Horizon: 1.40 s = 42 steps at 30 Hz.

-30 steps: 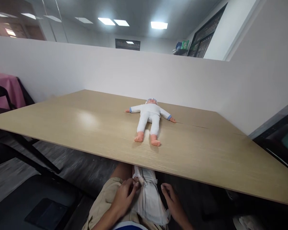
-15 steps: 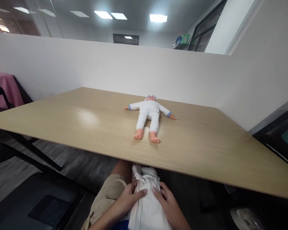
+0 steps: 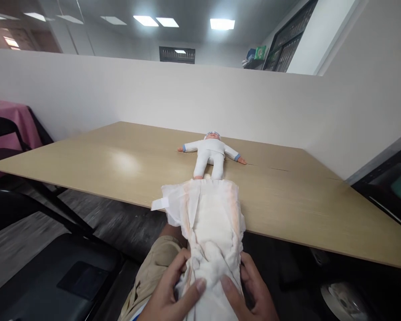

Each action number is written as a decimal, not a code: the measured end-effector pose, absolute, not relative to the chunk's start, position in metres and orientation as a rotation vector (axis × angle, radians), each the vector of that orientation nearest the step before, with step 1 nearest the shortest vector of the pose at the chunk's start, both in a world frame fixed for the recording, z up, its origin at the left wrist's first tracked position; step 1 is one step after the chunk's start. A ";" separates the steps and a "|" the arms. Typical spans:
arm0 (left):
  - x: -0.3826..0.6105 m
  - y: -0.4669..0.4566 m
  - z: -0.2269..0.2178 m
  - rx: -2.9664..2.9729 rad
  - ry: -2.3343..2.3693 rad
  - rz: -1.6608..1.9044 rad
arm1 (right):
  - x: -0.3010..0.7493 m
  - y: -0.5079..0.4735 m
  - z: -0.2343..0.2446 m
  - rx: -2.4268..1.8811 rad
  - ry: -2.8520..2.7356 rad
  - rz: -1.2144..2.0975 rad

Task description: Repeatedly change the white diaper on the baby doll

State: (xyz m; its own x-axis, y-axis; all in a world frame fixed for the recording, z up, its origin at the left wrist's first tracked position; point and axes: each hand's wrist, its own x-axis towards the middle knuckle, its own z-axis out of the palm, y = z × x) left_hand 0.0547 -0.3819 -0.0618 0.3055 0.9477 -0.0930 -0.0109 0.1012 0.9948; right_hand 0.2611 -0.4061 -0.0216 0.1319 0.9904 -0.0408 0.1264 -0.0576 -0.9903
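Spread open lengthwise, a white diaper (image 3: pixel 214 214) reaches from my lap up over the table's front edge, one fastening tab sticking out on its left. My left hand (image 3: pixel 177 285) grips its left side, thumb on the padded inside. On the opposite side my right hand (image 3: pixel 250 290) holds it the same way. Beyond the diaper a baby doll (image 3: pixel 212 154) in a white suit with blue cuffs lies on its back, arms outstretched. The diaper's far end hides the doll's feet.
The wooden table (image 3: pixel 120 165) meets a low white wall (image 3: pixel 137 93) at the back. A black chair (image 3: pixel 50 276) stands at my left, and a pink-covered table (image 3: pixel 16 120) is farther off. At the right edge is a dark glossy object (image 3: pixel 387 178).
The diaper was bunched low in my lap; it is now unfolded, with its far end raised over the table edge and in front of the doll's feet. Both hands still hold it.
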 end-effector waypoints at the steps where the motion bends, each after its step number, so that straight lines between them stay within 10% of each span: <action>1: 0.056 -0.377 -0.063 1.239 0.980 0.927 | 0.259 -0.401 -0.023 -1.399 -1.181 1.097; 15: 0.063 -0.354 -0.111 1.008 0.924 0.948 | 0.278 -0.385 -0.097 -1.501 -1.227 0.933; 22: 0.065 -0.356 -0.106 1.058 0.974 0.968 | 0.289 -0.369 -0.068 -1.556 -1.553 0.284; 42: 0.027 -0.350 -0.086 1.759 1.227 0.681 | 0.237 -0.241 -0.064 -1.657 -2.289 0.240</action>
State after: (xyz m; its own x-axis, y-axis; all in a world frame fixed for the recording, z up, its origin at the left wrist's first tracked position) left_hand 0.0274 -0.3499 -0.0860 0.3668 0.9295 -0.0388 0.4586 -0.1443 0.8768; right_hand 0.2371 -0.2412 -0.0640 -0.2869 0.9467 0.1465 0.8957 0.3193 -0.3094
